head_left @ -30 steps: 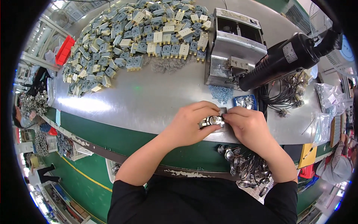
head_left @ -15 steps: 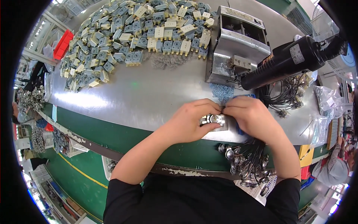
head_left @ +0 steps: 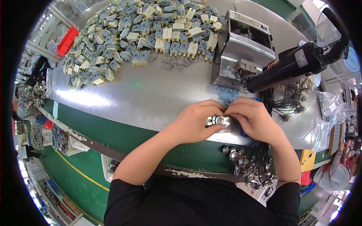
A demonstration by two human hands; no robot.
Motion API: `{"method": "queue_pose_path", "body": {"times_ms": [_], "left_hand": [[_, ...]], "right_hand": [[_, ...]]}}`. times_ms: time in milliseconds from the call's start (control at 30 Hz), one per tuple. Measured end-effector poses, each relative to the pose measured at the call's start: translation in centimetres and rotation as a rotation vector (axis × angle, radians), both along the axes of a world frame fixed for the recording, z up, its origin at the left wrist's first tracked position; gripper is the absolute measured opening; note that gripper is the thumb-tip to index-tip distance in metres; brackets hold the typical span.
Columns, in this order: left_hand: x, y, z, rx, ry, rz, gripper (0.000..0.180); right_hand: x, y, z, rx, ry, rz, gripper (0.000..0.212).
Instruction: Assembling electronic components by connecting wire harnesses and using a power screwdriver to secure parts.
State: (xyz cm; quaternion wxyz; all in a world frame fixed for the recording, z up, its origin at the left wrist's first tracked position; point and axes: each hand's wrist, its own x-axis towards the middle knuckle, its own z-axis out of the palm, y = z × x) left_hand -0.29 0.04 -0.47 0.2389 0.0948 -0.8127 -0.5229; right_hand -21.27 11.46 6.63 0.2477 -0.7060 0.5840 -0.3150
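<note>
My left hand (head_left: 194, 121) is closed around a small silver metal part (head_left: 219, 120) with a round centre, thumb on its near side. The fingertips of my right hand (head_left: 254, 117) are pinched at the far edge of that part, touching my left fingertips. Whatever sits in that pinch is hidden. Just beyond my hands lies a heap of small blue screws (head_left: 226, 93). A black cylindrical power screwdriver (head_left: 290, 67) leans above my right hand, its tip beside a metal screw feeder (head_left: 243, 52).
Grey and cream terminal blocks (head_left: 143, 26) form a large heap at the far left, with loose springs (head_left: 175, 62) before it. Black cables with round metal ends (head_left: 245, 171) hang over the near edge. More black cables (head_left: 283, 96) lie at right. A red bin (head_left: 68, 40) stands far left.
My right hand has turned slightly and its thumb now shows apart from the palm. The silver part stays in my left hand. The whole view has shifted a little.
</note>
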Motion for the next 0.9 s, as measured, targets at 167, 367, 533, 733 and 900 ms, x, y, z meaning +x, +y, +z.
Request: {"method": "queue_pose_path", "body": {"times_ms": [167,367,533,733,900], "left_hand": [[0.1,0.0,0.1,0.005,-0.011,-0.004,0.034],[0.1,0.1,0.2,0.026,-0.008,-0.008,0.034],[0.0,0.2,0.4,0.002,-0.025,0.007,0.034],[-0.2,0.1,0.7,-0.029,-0.025,0.003,0.032],[-0.2,0.1,0.9,0.028,-0.054,0.03,0.034]], "right_hand": [[-0.5,-0.6,0.8,0.054,-0.079,0.079,0.035],[0.8,-1.3,2.7,0.175,-0.064,0.021,0.045],[0.9,-2.5,2.7,0.206,0.02,0.055,0.05],[1.1,-2.5,2.5,0.233,0.005,0.033,0.05],[0.9,-2.3,2.2,0.246,0.113,0.008,0.048]]}}
